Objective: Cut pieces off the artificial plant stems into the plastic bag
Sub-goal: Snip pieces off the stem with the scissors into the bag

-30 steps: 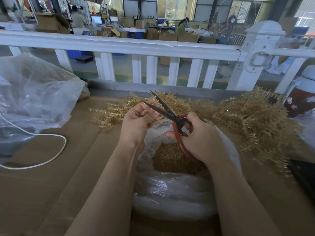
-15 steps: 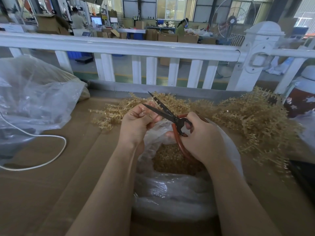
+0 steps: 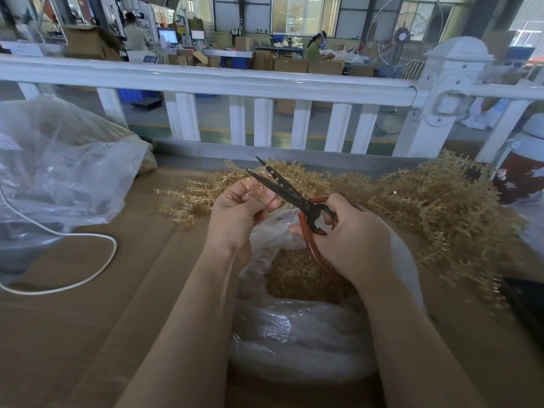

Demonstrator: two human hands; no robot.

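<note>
Stem (image 3: 255, 192), judged light, thin and springy, is pinched near its cut end by left hand (image 3: 240, 214) fingers at frame centre, while scissors (image 3: 290, 195) are gripped by right hand (image 3: 350, 240) above plastic bag (image 3: 294, 334).

The scissors (image 3: 290, 193) have drifted slightly left and up — their blades, spread wide a second ago, now stand narrower, tips closer together, just above the left hand (image 3: 240, 214), which has barely shifted.

A factory or packing workshop. Beyond the white railing (image 3: 206, 81) lies a wide hall floor with stacked cardboard boxes (image 3: 294, 64), computer monitors (image 3: 167, 35), a big standing fan (image 3: 401, 36), tall windows (image 3: 306, 13) and 2 workers at benches behind the boxes.
</note>
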